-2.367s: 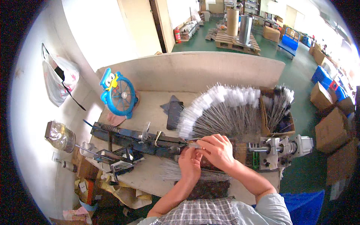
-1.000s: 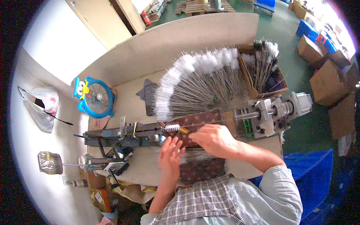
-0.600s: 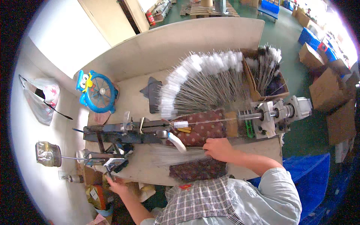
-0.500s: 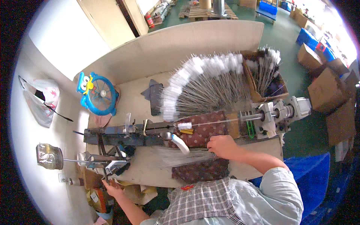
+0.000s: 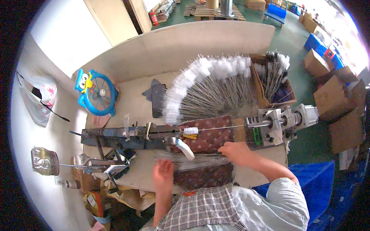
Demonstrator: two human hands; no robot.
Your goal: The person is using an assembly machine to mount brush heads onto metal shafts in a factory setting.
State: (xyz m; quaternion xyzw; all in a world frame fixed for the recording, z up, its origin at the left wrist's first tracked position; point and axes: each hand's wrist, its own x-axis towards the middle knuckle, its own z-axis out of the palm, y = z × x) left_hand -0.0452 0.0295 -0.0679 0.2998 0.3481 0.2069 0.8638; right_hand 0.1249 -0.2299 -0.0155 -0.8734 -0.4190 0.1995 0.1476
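Observation:
My right hand (image 5: 236,153) rests at the right end of a bundle of thin metal wires (image 5: 200,161), fingertips pinched together; what lies between them is too small to make out. Beside the bundle's left end is my left hand (image 5: 163,173), raised above the table edge, its fingers bent and blurred. Just beyond the wires, a white bristle brush (image 5: 190,131) sits in the bench machine (image 5: 154,132). Its wire stem runs right to the chuck (image 5: 259,124). A white curved handle (image 5: 185,149) sticks out from the machine toward me.
Many finished white brushes (image 5: 212,84) fan out at the back, beside a cardboard box (image 5: 259,84) of brushes. A phone (image 5: 158,101) and a blue toy-shaped fan (image 5: 98,94) stand left of them. A lever mechanism (image 5: 111,163) is at the left edge; a blue bin (image 5: 314,188) stands right.
My left hand has left the lever at the lower left and moved right, up to the wires. The right hand has shifted slightly right. The view has moved a little.

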